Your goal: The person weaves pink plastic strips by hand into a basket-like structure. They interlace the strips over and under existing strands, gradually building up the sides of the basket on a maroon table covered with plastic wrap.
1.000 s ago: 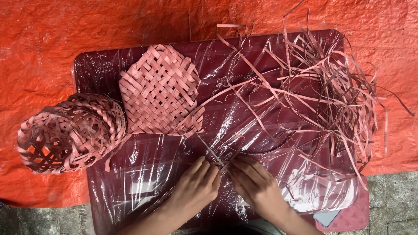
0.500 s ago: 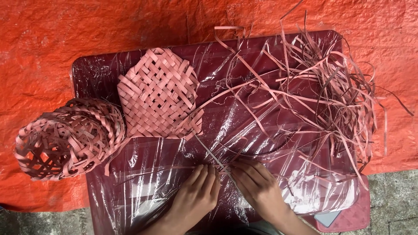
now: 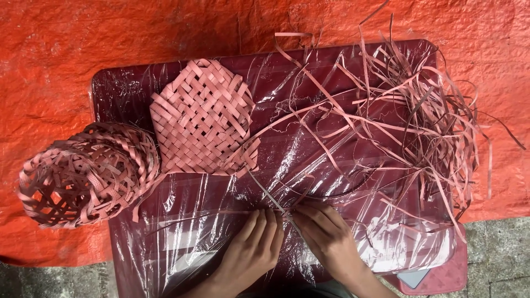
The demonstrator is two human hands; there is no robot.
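Observation:
My left hand (image 3: pixel 251 249) and my right hand (image 3: pixel 327 236) rest side by side at the near edge of a dark red table (image 3: pixel 127 88) wrapped in clear plastic. Their fingertips meet on a few thin pink strips (image 3: pixel 271 200) that cross between them and pinch those strips. A flat woven pink mat (image 3: pixel 201 117) lies just beyond the hands, to the left. A loose pile of long pink strips (image 3: pixel 419 118) spreads over the right half of the table, some running toward my fingers.
A stack of woven pink baskets (image 3: pixel 83 174) lies on its side at the table's left edge, overhanging it. An orange tarp (image 3: pixel 110 33) covers the ground around the table. Grey pavement (image 3: pixel 497 254) shows at the lower right.
Both hands have stayed at the same spot on the crossed strips, with only small finger movements. The view has shifted slightly.

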